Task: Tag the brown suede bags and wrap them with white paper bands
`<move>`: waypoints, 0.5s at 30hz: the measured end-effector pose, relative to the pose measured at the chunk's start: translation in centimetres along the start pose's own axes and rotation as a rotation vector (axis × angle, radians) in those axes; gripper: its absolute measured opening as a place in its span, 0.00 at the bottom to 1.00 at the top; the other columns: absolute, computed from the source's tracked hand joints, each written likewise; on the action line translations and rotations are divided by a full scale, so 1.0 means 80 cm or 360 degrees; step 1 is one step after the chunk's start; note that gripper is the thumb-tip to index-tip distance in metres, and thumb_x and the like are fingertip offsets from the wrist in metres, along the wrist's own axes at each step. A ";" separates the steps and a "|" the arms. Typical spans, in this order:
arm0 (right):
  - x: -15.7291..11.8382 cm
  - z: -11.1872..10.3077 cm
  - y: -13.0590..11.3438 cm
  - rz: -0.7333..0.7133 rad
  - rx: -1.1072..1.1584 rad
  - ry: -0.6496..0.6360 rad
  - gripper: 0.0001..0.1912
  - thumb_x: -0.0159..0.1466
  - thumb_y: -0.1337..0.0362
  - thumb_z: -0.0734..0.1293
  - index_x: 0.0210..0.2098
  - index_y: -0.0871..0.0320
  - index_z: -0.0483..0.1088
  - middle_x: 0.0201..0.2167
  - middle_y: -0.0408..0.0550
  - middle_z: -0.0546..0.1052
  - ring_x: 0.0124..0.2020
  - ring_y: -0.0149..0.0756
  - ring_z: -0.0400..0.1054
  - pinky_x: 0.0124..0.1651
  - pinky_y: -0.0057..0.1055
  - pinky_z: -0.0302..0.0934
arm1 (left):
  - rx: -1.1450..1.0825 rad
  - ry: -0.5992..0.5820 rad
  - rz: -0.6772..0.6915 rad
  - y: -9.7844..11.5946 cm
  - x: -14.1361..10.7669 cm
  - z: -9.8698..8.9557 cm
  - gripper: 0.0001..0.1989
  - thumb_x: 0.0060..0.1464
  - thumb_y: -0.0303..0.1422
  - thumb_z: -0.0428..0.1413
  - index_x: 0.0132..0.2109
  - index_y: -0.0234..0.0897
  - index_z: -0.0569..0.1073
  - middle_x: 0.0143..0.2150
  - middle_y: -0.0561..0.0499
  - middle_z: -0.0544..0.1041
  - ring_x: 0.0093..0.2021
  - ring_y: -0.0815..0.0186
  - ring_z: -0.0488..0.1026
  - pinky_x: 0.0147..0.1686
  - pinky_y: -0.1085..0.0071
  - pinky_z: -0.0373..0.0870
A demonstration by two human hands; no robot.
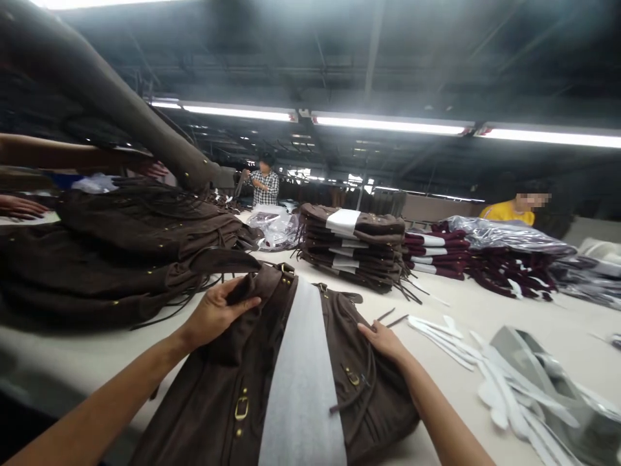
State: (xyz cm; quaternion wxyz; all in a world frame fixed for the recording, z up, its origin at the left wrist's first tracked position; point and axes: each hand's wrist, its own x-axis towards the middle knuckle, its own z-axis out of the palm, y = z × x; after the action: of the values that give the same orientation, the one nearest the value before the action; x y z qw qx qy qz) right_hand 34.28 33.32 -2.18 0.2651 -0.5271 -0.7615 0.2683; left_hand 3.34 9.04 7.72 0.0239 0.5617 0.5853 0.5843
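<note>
A folded dark brown garment [213,388] with brass buckles, rivets and thin cords lies in front of me. A broad white paper band [303,369] runs down its middle. At its upper left, my left hand [218,310] is closed on the edge, thumb pointing right and the lower fingers partly hidden. Across the band, my right hand [383,340] grips the right edge, its thumb on top and its other fingers out of sight beneath the cloth.
Piled brown garments [111,259] fill the left, near another person's hand [22,207] and a raised length of brown cloth [121,97]. Banded brown garments [349,252] stand stacked ahead, beside maroon ones [436,252]. White strips [504,388] and a grey tape dispenser [543,369] lie right.
</note>
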 end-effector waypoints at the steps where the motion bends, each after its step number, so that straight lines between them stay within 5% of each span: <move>1: -0.003 0.002 -0.002 0.0030 0.0038 -0.0051 0.34 0.54 0.48 0.70 0.48 0.72 0.71 0.48 0.71 0.74 0.54 0.58 0.66 0.56 0.48 0.58 | 0.0001 0.0012 0.0003 -0.001 0.000 0.001 0.18 0.43 0.42 0.66 0.40 0.38 0.78 0.38 0.51 0.80 0.38 0.59 0.77 0.45 0.68 0.74; 8: -0.060 -0.014 -0.035 0.0246 0.0697 -0.0344 0.20 0.49 0.56 0.75 0.34 0.66 0.74 0.31 0.55 0.79 0.34 0.44 0.75 0.37 0.33 0.69 | 0.0078 0.0022 -0.0162 -0.021 0.008 -0.008 0.25 0.43 0.49 0.64 0.44 0.36 0.76 0.42 0.48 0.80 0.43 0.55 0.77 0.49 0.65 0.73; 11: -0.109 -0.041 -0.031 0.0361 0.1276 -0.0338 0.20 0.46 0.60 0.76 0.35 0.64 0.73 0.31 0.52 0.79 0.33 0.44 0.74 0.37 0.33 0.69 | 0.0074 -0.0097 -0.0505 -0.045 0.005 -0.022 0.33 0.43 0.53 0.62 0.51 0.35 0.73 0.47 0.45 0.79 0.46 0.53 0.76 0.49 0.63 0.74; 15: -0.179 -0.074 -0.004 0.0516 0.1650 -0.0593 0.22 0.52 0.56 0.75 0.41 0.63 0.73 0.36 0.54 0.79 0.38 0.48 0.75 0.44 0.39 0.68 | 0.0218 -0.0340 -0.0938 -0.080 -0.035 -0.043 0.36 0.40 0.58 0.59 0.48 0.35 0.76 0.46 0.41 0.79 0.46 0.50 0.77 0.43 0.63 0.77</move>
State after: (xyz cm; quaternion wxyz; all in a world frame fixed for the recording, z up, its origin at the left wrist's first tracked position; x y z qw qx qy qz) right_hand 42.48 20.44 0.54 0.3056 -0.3820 -0.4737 0.7323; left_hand -2.00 6.83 2.48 0.2155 0.4265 0.7549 0.4491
